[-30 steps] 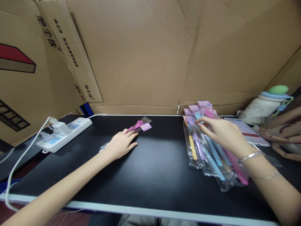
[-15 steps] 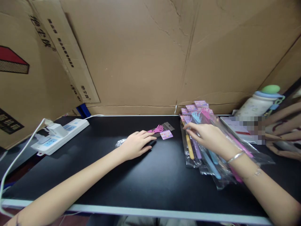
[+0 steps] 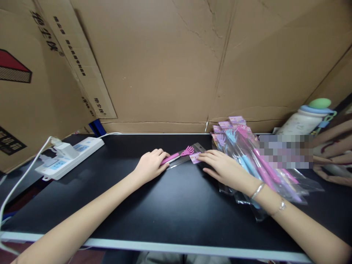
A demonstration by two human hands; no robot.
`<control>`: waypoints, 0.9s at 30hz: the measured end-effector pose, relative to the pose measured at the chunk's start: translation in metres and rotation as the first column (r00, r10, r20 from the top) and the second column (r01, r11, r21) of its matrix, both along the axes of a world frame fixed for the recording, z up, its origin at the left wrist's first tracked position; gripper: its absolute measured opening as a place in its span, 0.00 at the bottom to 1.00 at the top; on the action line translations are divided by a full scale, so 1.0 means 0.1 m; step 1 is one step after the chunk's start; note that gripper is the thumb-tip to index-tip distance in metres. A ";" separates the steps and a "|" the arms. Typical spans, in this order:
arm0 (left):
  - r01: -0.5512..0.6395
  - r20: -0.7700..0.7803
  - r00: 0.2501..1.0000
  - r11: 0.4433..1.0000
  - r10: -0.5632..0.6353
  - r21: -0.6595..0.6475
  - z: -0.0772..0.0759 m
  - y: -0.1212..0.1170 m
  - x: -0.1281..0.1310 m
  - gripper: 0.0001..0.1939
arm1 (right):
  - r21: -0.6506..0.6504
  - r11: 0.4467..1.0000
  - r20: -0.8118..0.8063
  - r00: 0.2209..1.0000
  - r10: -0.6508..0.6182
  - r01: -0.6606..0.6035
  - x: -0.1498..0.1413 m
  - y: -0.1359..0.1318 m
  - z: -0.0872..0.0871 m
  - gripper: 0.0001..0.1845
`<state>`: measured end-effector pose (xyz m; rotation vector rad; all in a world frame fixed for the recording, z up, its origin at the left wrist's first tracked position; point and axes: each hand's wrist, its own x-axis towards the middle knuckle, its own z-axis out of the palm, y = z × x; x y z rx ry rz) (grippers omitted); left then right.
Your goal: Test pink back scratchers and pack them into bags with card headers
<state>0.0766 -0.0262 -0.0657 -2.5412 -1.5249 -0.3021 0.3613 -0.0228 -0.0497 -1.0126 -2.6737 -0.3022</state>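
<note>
A pink hand-shaped back scratcher [image 3: 171,158] lies on the black table in a clear plastic bag with a small purple card [image 3: 195,157]. My left hand [image 3: 150,164] is closed around its handle end, hiding part of it. My right hand [image 3: 224,167] reaches in from the right with fingers stretched out, fingertips at the card's edge and thumb apart. Under and beside my right forearm is a pile of bagged back scratchers [image 3: 264,170] in pink, blue and purple, their carded ends toward the back.
A white power strip [image 3: 70,157] with plugs and a cable stands at the left. Cardboard [image 3: 159,66] walls in the back and left side. At the right back are a white bottle [image 3: 301,123] with a green top and another person's hand [image 3: 334,150], beside a blurred patch.
My right hand has moved left from the pile to the purple card. My left hand has shifted slightly left along the handle, uncovering more of it. Another bagged scratcher shows on the pile.
</note>
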 end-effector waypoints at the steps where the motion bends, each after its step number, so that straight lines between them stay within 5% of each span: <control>1: 0.003 0.010 1.000 1.000 -0.003 -0.007 0.01 -0.02 0.01 0.13 | -0.001 1.000 0.008 1.000 0.000 0.000 -0.01 0.00 -0.04 0.20; 11: -0.060 0.024 0.998 0.996 0.062 -0.059 0.07 -0.10 0.02 0.11 | -0.044 0.999 0.062 0.998 0.007 -0.004 -0.03 -0.03 -0.08 0.19; 17: -0.155 0.005 0.987 0.966 0.159 -0.207 0.11 -0.11 0.04 0.12 | -0.041 0.999 0.076 0.997 -0.020 0.023 0.00 -0.01 -0.10 0.19; 27: -0.136 0.017 0.989 0.952 0.146 -0.274 0.10 -0.15 0.09 0.12 | -0.004 0.994 0.100 0.989 -0.110 0.111 0.03 0.03 -0.20 0.22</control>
